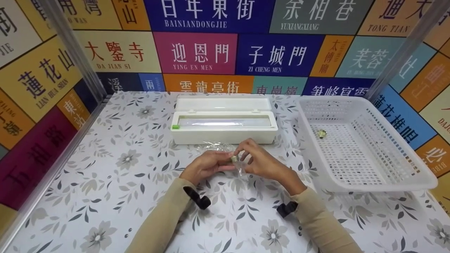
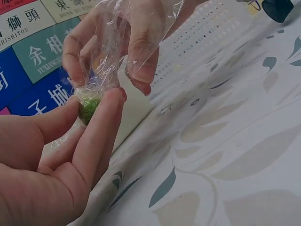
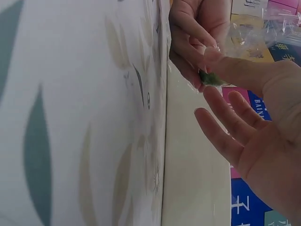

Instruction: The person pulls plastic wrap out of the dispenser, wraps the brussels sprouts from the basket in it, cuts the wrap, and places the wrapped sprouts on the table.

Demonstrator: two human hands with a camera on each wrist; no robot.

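Note:
My left hand pinches a small green vegetable piece between thumb and fingers, with clear plastic film bunched around it. From the right, my right hand reaches in with its fingertips at the wrapped piece. In the right wrist view, the right thumb stretches toward the piece while other fingers spread apart below it. Film drapes over the right thumb in the left wrist view. Behind both hands stands a white film dispenser box, lid raised, a film roll inside.
A white perforated plastic basket stands on the right, holding one small green-yellow vegetable piece. The floral tablecloth covers the table. Walls of colourful sign panels rise at the back and sides.

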